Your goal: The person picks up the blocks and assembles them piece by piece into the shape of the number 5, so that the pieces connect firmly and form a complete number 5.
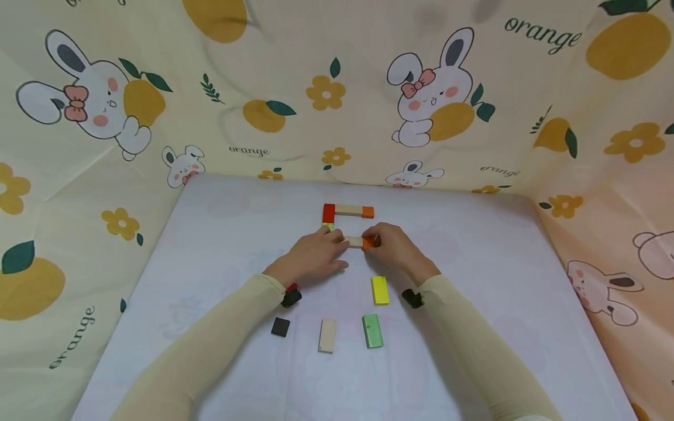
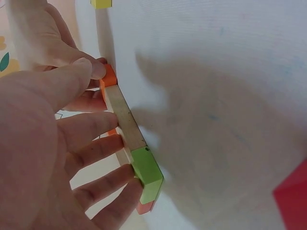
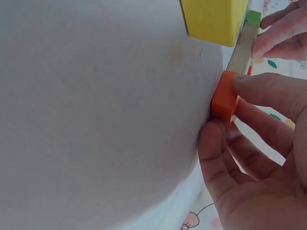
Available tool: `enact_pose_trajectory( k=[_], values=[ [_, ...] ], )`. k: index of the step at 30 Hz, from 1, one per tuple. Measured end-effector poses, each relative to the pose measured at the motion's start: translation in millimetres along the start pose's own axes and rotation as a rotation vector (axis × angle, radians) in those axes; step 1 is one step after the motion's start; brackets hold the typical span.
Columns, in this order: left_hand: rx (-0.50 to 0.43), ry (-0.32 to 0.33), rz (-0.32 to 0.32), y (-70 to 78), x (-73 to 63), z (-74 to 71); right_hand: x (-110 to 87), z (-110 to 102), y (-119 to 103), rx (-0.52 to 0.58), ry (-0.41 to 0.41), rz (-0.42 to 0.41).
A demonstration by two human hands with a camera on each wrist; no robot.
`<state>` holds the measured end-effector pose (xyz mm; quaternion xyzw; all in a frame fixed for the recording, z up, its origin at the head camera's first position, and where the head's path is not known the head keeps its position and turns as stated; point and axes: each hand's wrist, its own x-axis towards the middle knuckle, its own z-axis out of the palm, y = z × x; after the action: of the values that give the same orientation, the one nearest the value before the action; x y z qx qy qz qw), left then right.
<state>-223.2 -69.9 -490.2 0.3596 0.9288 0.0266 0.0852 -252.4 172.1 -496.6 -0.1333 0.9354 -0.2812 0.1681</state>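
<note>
In the head view my left hand [image 1: 315, 254] lies at the left of a near row of blocks. Its fairly straight fingertips touch a plain wooden block [image 2: 125, 115] and a green block [image 2: 147, 170] in the left wrist view. My right hand [image 1: 392, 245] pinches an orange block [image 3: 224, 98] between thumb and fingers at the row's right end, against the wooden block. Behind, a red block [image 1: 329, 213], another wooden block [image 1: 348, 209] and a second orange block [image 1: 368, 212] form a far row, joined on the left to the green block.
Nearer the person lie a yellow block [image 1: 380, 290], another green block [image 1: 372, 331], a loose wooden block [image 1: 327, 335] and a flat black piece [image 1: 281, 327]. A red piece [image 1: 292, 287] shows partly beside the left wrist. A patterned cloth [image 1: 326, 117] surrounds the white table [image 1: 237, 216].
</note>
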Motion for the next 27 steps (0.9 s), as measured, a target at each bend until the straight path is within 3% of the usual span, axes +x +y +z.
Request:
enact_pose_trajectory(
  k=[12, 18, 27],
  values=[
    [-0.01, -0.003, -0.003, -1.3, 1.1, 2.5, -3.6, -2, 2, 0.021, 0.029, -0.02],
    [-0.005, -0.008, -0.003, -1.2, 0.3, 5.1, -19.9, -11, 5, 0.071, 0.077, -0.06],
    [0.003, -0.01, -0.002, -0.6, 0.2, 1.4, -48.5, -22, 17, 0.057, 0.146, -0.109]
  ],
)
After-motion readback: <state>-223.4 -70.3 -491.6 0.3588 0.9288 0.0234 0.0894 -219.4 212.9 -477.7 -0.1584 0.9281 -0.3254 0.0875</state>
